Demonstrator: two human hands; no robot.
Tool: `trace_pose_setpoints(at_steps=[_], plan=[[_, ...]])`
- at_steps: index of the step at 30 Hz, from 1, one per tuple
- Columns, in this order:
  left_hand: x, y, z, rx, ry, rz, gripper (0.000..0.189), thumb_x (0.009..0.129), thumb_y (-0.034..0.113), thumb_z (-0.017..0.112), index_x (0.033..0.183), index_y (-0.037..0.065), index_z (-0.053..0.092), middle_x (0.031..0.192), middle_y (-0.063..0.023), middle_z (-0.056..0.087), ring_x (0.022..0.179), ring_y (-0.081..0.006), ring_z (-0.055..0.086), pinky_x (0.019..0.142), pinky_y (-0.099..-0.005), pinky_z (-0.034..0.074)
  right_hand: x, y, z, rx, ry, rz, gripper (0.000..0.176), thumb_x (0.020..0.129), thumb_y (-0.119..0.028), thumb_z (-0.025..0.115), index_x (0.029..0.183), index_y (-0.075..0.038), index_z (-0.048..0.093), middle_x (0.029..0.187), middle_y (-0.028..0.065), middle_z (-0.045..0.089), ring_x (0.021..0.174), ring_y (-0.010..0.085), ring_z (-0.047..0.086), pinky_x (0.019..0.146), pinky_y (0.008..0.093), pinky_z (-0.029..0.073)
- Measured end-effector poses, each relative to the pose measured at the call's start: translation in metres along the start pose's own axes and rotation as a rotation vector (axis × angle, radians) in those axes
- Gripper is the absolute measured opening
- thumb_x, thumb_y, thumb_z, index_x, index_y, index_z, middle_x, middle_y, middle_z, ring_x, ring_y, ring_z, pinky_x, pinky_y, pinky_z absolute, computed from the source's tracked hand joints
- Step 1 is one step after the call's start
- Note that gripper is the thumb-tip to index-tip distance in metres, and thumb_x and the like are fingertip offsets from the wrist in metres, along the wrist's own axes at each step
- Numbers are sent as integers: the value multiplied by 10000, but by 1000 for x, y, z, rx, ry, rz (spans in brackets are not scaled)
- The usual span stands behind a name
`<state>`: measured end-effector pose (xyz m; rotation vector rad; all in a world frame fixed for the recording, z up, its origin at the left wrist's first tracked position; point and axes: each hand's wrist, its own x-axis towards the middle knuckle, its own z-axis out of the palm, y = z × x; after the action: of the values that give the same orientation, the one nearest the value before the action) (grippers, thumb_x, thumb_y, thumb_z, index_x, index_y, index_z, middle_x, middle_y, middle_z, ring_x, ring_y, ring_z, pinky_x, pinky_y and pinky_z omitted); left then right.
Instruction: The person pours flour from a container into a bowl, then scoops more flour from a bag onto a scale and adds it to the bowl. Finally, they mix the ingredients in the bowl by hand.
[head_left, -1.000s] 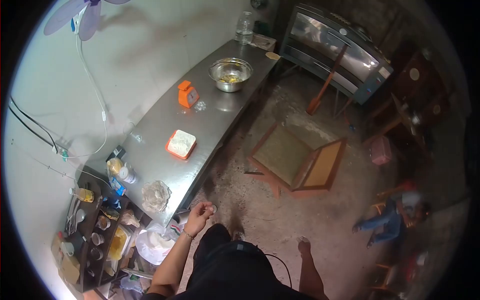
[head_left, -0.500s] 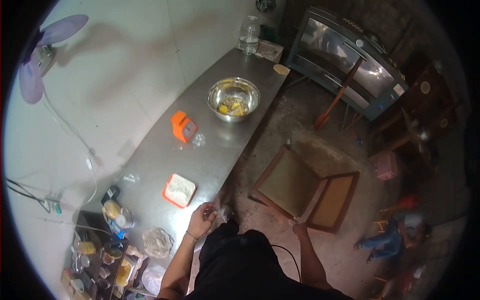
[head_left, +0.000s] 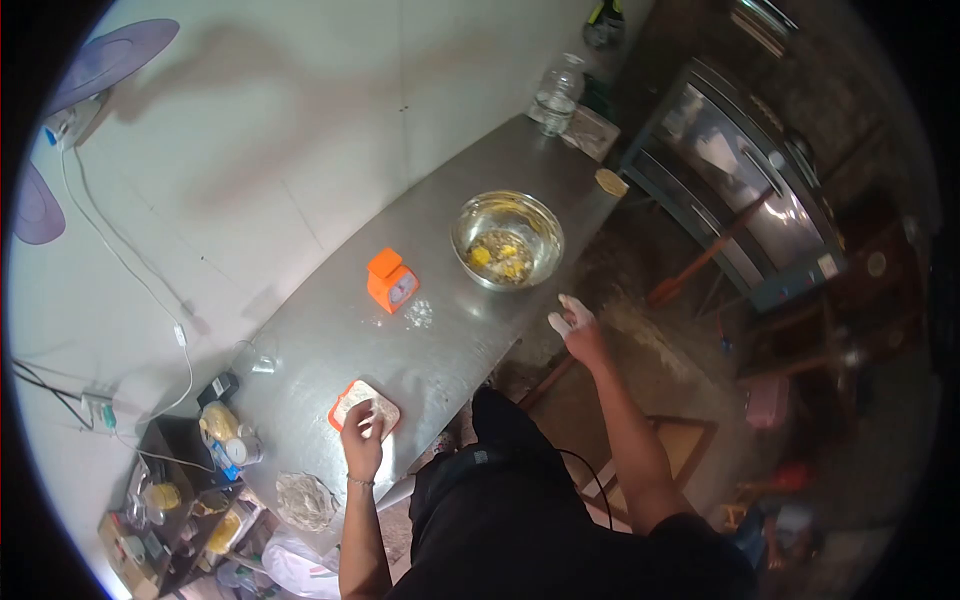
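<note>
My left hand (head_left: 362, 438) rests on the orange tray of white flour (head_left: 350, 402) near the front edge of the steel table (head_left: 330, 345), its fingers in the flour. My right hand (head_left: 575, 322), fingertips whitened and apart, is stretched out past the table's edge, just right of the steel bowl (head_left: 507, 238) that holds yellow and brownish ingredients. It holds nothing that I can see. An orange kitchen scale (head_left: 391, 280) stands on the table between tray and bowl.
A water bottle (head_left: 556, 95) and a flat board stand at the table's far end. A large oven (head_left: 750, 190) with a wooden peel leaning on it is at right. A cluttered shelf (head_left: 190, 490) sits at lower left, and a crumpled bag (head_left: 305, 500).
The view has swung toward the table. My left hand moved from beside my body onto the flour tray. My right arm came up and reached out beside the bowl.
</note>
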<state>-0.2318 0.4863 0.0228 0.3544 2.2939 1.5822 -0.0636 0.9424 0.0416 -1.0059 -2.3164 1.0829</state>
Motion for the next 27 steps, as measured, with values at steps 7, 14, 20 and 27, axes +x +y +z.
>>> trace_pose_setpoints(at_steps=[7, 14, 20, 27], plan=[[-37, -143, 31, -90, 870, -576, 684, 929, 247, 727, 1482, -3, 411, 1365, -233, 537, 1090, -325, 595, 947, -447, 506, 174, -26, 66, -30, -258, -123, 645, 897, -337, 782, 1371, 50, 576, 1241, 228, 676, 1094, 311, 669, 956, 402, 517], [-46, -133, 147, -806, 1132, -815, 678, 978, 319, 643, 1499, -3, 351, 1283, -231, 543, 1082, -383, 623, 838, -527, 587, 258, 16, 116, 87, -602, -147, 605, 932, -239, 749, 1412, 67, 542, 1321, 213, 645, 1155, 291, 646, 992, 388, 497], [4, -134, 160, -1146, 1135, -527, 440, 1044, 280, 515, 1314, -58, 437, 1076, -174, 601, 984, -364, 664, 858, -490, 611, 295, 29, 57, -13, -663, -176, 601, 935, -238, 750, 1425, 45, 546, 1260, 177, 665, 1143, 270, 640, 987, 381, 494], [18, -140, 157, -905, 1420, -512, 221, 971, 118, 573, 1109, -43, 511, 1080, -199, 619, 917, -343, 686, 711, -456, 659, 326, 55, 27, -49, -610, -163, 610, 927, -247, 765, 1418, 45, 550, 1212, 182, 676, 1111, 253, 646, 971, 376, 502]])
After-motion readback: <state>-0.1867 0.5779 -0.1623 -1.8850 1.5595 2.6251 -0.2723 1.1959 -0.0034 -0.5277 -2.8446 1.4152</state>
